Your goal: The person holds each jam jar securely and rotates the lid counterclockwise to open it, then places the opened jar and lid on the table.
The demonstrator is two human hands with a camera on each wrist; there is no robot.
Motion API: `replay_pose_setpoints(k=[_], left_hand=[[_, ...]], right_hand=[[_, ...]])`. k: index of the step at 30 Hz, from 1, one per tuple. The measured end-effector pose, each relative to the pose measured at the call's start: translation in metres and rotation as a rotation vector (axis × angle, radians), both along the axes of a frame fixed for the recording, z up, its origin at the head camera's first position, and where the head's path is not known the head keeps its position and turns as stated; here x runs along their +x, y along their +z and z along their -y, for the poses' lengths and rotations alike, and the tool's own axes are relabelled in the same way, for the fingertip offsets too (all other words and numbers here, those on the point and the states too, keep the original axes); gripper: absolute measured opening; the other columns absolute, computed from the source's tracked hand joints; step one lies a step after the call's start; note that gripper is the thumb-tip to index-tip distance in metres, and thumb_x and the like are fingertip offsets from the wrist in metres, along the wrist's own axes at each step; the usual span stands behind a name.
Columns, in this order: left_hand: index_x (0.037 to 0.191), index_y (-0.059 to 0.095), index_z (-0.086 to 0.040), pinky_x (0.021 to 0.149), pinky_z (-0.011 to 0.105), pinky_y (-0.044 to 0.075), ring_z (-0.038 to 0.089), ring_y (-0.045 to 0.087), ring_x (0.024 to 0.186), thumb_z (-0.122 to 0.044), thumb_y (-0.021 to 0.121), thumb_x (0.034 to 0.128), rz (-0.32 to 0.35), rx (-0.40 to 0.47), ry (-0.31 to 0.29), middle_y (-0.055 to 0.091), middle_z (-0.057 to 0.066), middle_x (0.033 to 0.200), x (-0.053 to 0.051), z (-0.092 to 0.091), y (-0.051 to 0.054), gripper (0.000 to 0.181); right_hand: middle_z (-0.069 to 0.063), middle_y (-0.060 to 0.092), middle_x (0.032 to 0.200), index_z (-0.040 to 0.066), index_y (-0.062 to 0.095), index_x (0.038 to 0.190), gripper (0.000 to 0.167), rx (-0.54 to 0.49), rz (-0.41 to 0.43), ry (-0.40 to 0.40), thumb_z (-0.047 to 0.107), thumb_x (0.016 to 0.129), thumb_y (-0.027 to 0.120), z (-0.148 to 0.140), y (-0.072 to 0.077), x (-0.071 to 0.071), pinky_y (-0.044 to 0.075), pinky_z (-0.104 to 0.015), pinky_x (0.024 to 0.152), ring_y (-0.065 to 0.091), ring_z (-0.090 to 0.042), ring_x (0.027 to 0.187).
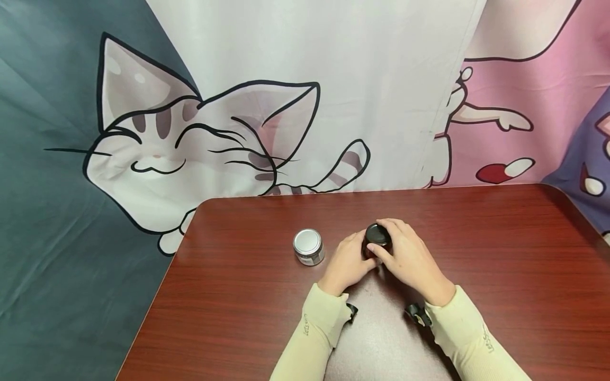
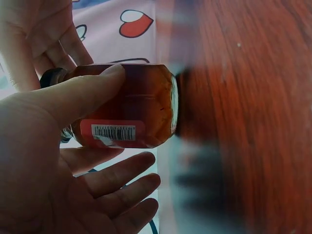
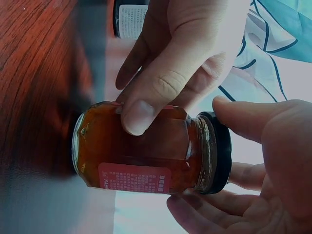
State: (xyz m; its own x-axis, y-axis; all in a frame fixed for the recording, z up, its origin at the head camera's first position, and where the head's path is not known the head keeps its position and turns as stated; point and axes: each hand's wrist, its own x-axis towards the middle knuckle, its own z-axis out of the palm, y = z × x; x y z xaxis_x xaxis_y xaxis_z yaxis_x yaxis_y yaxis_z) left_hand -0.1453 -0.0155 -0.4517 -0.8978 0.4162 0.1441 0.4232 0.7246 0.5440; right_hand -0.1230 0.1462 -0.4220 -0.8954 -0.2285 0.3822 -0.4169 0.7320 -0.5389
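1. The jar, amber inside with a red label, is upright between both hands, over the middle of the surface; its base looks to be resting there, though hands and blur make contact hard to confirm.
2. The left hand grasps the jar's body, thumb laid across the glass.
3. The right hand has its fingers curved around the black lid, gripping it.
4. A silver-topped canister stands near the left hand.
5. A cartoon-cat curtain hangs behind.
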Motion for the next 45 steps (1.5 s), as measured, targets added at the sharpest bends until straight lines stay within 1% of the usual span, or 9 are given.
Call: replay_pose_setpoints(k=[6,14,17,21,25,32,36,45], left_hand=[[0.134,0.060,-0.009,0.098,0.031,0.049,0.020,0.064,0.116,-0.025,0.080,0.0828,0.002,0.021,0.008,0.068,0.005,0.125,0.0003,-0.0018,-0.0013,0.058],[0.131,0.061,-0.007,0.093,0.031,0.052,0.021,0.067,0.110,-0.025,0.081,0.0824,0.058,0.054,0.062,0.070,0.007,0.119,-0.0009,-0.0045,-0.0050,0.055],[0.130,0.061,-0.007,0.091,0.032,0.053,0.022,0.068,0.107,-0.026,0.081,0.0822,0.061,0.055,0.079,0.071,0.008,0.118,-0.0011,-0.0054,-0.0058,0.055],[0.128,0.062,-0.008,0.089,0.032,0.054,0.022,0.069,0.104,-0.028,0.082,0.0822,0.050,0.048,0.090,0.072,0.007,0.114,-0.0013,-0.0062,-0.0062,0.053],[0.125,0.064,-0.009,0.087,0.032,0.054,0.021,0.070,0.102,-0.030,0.084,0.0819,0.037,0.039,0.088,0.073,0.006,0.110,-0.0017,-0.0063,-0.0062,0.052],[0.122,0.066,-0.011,0.084,0.032,0.054,0.020,0.071,0.098,-0.031,0.085,0.0815,0.038,0.046,0.060,0.074,0.004,0.106,-0.0020,-0.0021,-0.0032,0.049],[0.123,0.066,-0.012,0.083,0.032,0.054,0.019,0.071,0.097,-0.030,0.085,0.0816,0.033,0.047,0.062,0.074,0.003,0.106,-0.0017,-0.0010,-0.0023,0.049],[0.123,0.067,-0.013,0.082,0.031,0.054,0.019,0.070,0.097,-0.027,0.085,0.0811,-0.007,0.053,0.056,0.074,0.002,0.107,-0.0025,0.0008,-0.0008,0.048]], right_hand=[[-0.023,0.059,0.126,-0.005,0.058,0.130,0.050,0.004,0.005,-0.001,0.019,0.089,0.076,-0.0006,-0.0006,0.0005,0.044,-0.056,0.096,0.057,-0.040,0.116],[-0.023,0.062,0.123,-0.003,0.057,0.133,0.052,-0.003,0.027,-0.021,0.020,0.090,0.076,-0.0009,-0.0004,0.0010,0.048,-0.057,0.091,0.062,-0.041,0.110],[-0.023,0.063,0.122,-0.002,0.057,0.133,0.053,-0.006,0.034,-0.025,0.021,0.090,0.076,-0.0010,0.0000,0.0011,0.048,-0.058,0.089,0.063,-0.042,0.108],[-0.024,0.063,0.122,-0.003,0.057,0.133,0.053,-0.010,0.027,-0.018,0.020,0.090,0.076,-0.0012,-0.0004,0.0007,0.048,-0.057,0.090,0.063,-0.042,0.109],[-0.024,0.063,0.122,-0.003,0.057,0.133,0.052,-0.009,0.017,-0.015,0.021,0.090,0.076,-0.0015,-0.0012,0.0006,0.048,-0.057,0.091,0.063,-0.041,0.109],[-0.023,0.064,0.119,-0.003,0.058,0.131,0.051,-0.007,0.026,-0.027,0.021,0.089,0.076,0.0004,-0.0006,0.0004,0.048,-0.056,0.091,0.062,-0.039,0.109],[-0.023,0.064,0.119,-0.004,0.059,0.130,0.051,-0.015,0.020,-0.034,0.020,0.088,0.077,0.0012,-0.0007,0.0004,0.048,-0.056,0.091,0.063,-0.040,0.109],[-0.023,0.066,0.117,-0.004,0.060,0.129,0.052,-0.029,-0.009,-0.051,0.021,0.087,0.078,0.0024,-0.0009,0.0004,0.049,-0.055,0.090,0.064,-0.039,0.108]])
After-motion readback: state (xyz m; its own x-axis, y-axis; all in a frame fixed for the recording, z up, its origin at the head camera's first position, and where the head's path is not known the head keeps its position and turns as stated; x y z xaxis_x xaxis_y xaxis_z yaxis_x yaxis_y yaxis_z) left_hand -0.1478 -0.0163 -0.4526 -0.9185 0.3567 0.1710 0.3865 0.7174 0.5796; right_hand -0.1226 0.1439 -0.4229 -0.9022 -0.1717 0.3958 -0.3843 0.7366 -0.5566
